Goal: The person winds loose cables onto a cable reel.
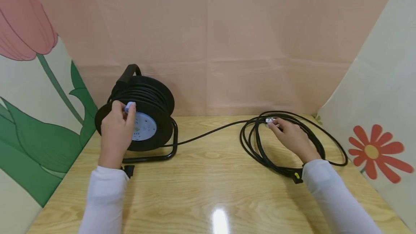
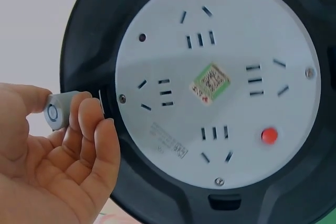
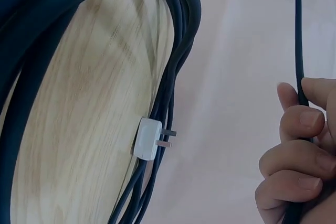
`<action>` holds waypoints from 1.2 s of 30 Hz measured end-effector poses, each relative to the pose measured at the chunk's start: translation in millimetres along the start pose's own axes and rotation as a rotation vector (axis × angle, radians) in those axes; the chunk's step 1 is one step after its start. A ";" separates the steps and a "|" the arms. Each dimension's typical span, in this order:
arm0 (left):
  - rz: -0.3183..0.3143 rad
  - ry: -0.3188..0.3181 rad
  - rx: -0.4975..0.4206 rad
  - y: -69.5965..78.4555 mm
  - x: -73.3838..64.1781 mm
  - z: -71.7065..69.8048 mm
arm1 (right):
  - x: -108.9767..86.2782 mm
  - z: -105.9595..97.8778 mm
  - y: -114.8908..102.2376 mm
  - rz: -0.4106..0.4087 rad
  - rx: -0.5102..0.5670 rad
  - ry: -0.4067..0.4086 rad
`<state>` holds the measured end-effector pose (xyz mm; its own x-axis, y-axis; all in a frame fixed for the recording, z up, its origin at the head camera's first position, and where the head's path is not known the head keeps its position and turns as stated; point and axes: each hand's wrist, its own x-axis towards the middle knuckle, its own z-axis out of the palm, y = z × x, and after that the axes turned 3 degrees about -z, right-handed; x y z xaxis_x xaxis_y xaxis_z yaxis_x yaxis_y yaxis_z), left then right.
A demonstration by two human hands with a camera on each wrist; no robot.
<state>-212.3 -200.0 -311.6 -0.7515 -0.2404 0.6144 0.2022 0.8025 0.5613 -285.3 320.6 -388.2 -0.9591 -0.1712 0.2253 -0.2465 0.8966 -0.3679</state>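
Observation:
On the left of the head view stands a black cable reel (image 1: 164,95) with cable wound on its drum. My left hand (image 1: 114,134) pinches the grey crank knob (image 2: 62,109) between thumb and fingers, at the rim of the reel's face. A pale round socket panel (image 2: 173,64) with a red button fills that face. Over on the right, my right hand (image 1: 294,138) is above a loose cable coil (image 1: 251,151). Its fingers curl round a black cable (image 3: 298,30) in the right wrist view. A white plug (image 3: 148,139) with bare prongs lies against the coil, apart from the hand.
One cable length (image 1: 211,133) runs across the wooden table (image 1: 201,187) from reel to coil. The reel rests on a black tubular stand (image 1: 152,159). A pink backdrop (image 1: 208,46) rises behind, with flower-printed panels (image 1: 373,93) at both sides.

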 end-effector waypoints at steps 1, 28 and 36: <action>0.006 -0.004 0.000 0.7 -0.2 1.1 | 0.5 0.9 -0.7 -0.005 0.006 0.002; 0.055 -0.029 -0.049 13.2 -9.4 25.5 | 8.0 17.2 -23.4 -0.059 0.034 -0.011; 0.046 -0.118 -0.053 18.5 -17.8 38.6 | 11.0 24.5 -34.6 -0.109 -0.018 -0.031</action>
<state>-219.4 -159.8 -333.6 -0.8089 -0.1357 0.5721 0.2686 0.7802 0.5649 -290.7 277.7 -395.0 -0.9308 -0.2799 0.2351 -0.3470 0.8791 -0.3267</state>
